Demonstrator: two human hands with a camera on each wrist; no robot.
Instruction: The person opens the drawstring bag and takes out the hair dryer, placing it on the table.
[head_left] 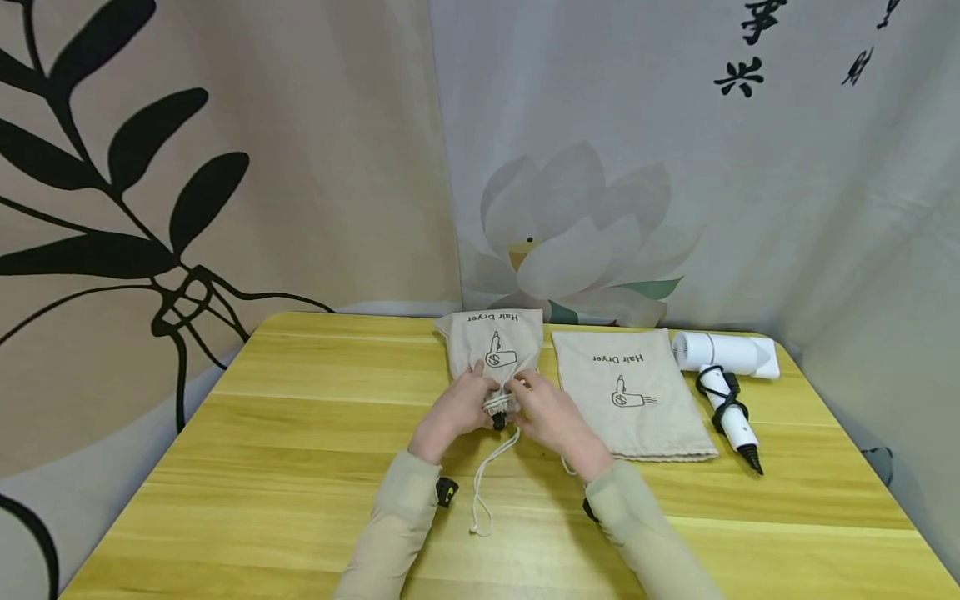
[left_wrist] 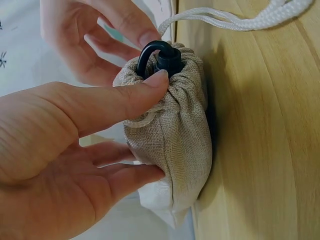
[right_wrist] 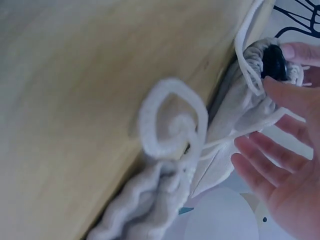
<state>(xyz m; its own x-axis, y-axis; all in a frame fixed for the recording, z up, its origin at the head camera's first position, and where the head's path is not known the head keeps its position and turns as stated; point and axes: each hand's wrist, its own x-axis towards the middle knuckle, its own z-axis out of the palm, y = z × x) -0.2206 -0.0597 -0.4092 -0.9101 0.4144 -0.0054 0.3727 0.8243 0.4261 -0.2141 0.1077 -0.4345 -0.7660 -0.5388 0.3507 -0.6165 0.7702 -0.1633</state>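
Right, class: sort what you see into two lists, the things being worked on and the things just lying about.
In hand:
filled bag, neck gathered
black cord poking from the neck
drawstring
left hand and right hand, at the neck

Lying about:
flat bag
hair dryer
table

A yellow wooden table (head_left: 300, 433) with a visible plank grain and rounded far corners carries everything. On it lie a filled beige cloth drawstring bag printed "Hair Dryer" (head_left: 491, 346), its white cord (head_left: 487, 483) trailing across the boards toward the near edge, and just to its right a second, flat beige cloth bag with the same print (head_left: 630, 396). Beside the flat bag, near the right edge, lies a white hair dryer with a black cable wound round its handle (head_left: 723, 367).
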